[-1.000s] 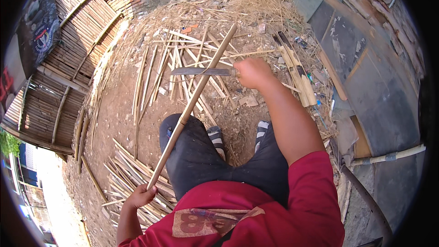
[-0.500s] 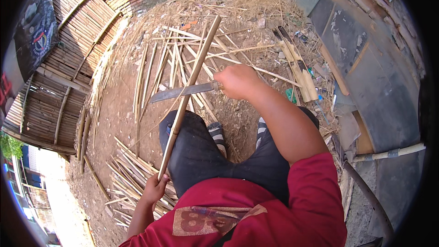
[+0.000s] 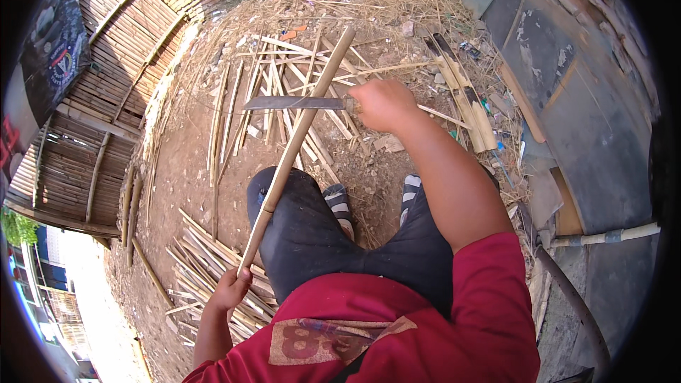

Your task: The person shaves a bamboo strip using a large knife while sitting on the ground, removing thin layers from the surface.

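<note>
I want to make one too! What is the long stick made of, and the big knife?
The long stick looks like bamboo: pale tan, dry and matte, with a darker ring like a node near the knee. The knife blade looks like dull grey metal, flat and thin. Its handle is hidden inside the right hand.

Not much in the way of signage here tbh. There's a dark banner (image 3: 53,57) hanging at the far left edge, beside the bamboo fence panels (image 3: 120,64), black-ish with a round white and blue emblem plus a bit of red lower down. The red shirt (image 3: 397,326) at the bottom has a faded print patch on the chest. Small bright scraps (image 3: 489,110) of wrapper-like litter lie by the split bamboo on the right, too tiny to make out.
</note>
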`<act>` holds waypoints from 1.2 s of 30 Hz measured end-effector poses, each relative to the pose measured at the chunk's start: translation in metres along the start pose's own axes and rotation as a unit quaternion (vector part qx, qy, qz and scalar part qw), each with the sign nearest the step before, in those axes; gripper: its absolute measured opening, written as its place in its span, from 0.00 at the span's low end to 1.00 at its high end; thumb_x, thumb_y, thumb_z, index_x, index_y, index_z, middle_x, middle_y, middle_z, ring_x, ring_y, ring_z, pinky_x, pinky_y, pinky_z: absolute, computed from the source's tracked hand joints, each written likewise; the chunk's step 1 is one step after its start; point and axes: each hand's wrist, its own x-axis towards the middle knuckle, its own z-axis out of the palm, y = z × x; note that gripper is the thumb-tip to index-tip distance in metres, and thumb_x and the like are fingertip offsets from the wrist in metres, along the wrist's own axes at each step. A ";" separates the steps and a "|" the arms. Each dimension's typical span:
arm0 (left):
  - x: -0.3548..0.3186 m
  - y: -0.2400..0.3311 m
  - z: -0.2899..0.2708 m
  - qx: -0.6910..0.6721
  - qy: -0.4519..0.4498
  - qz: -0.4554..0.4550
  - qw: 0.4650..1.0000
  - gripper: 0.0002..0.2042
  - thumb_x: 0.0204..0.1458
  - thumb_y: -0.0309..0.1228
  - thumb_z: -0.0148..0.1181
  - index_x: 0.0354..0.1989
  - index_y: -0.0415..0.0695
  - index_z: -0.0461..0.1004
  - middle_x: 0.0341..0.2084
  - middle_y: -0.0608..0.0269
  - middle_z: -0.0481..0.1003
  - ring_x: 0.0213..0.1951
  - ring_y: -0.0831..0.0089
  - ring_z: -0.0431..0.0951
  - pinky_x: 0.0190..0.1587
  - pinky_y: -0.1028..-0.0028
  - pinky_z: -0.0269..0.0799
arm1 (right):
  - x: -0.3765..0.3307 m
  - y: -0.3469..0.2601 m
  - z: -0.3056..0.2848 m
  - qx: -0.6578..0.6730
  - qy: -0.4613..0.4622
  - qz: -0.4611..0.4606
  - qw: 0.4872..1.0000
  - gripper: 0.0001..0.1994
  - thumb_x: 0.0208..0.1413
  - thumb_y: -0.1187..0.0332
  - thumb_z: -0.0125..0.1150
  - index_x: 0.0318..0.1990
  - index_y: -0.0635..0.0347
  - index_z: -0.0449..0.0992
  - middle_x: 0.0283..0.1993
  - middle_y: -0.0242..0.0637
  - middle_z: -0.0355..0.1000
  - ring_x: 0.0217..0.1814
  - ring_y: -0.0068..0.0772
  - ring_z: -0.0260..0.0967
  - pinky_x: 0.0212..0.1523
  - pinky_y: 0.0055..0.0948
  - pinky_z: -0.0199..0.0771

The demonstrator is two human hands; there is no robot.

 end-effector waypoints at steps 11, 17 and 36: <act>-0.007 -0.004 -0.021 0.017 -0.028 -0.010 0.999 0.27 0.66 0.58 0.50 0.31 0.43 0.72 0.20 0.73 0.67 0.23 0.81 0.64 0.26 0.75 0.62 | 0.015 0.032 0.007 0.035 -0.001 0.051 0.998 0.20 0.51 0.71 0.64 0.54 0.45 0.81 0.48 0.42 0.80 0.52 0.44 0.79 0.51 0.44 0.80; -0.006 -0.010 -0.026 -0.002 -0.028 -0.043 0.999 0.27 0.66 0.57 0.50 0.31 0.42 0.72 0.20 0.72 0.68 0.23 0.81 0.64 0.26 0.75 0.62 | 0.007 0.033 -0.007 0.021 -0.008 0.079 0.997 0.18 0.52 0.72 0.62 0.51 0.46 0.81 0.47 0.42 0.80 0.54 0.46 0.78 0.53 0.47 0.78; -0.022 -0.043 -0.021 0.060 0.035 -0.005 0.998 0.26 0.66 0.55 0.53 0.31 0.40 0.75 0.21 0.72 0.70 0.27 0.81 0.66 0.30 0.73 0.65 | 0.006 0.044 -0.013 0.034 0.036 0.097 0.994 0.17 0.54 0.72 0.60 0.51 0.47 0.81 0.48 0.41 0.81 0.52 0.48 0.79 0.52 0.48 0.79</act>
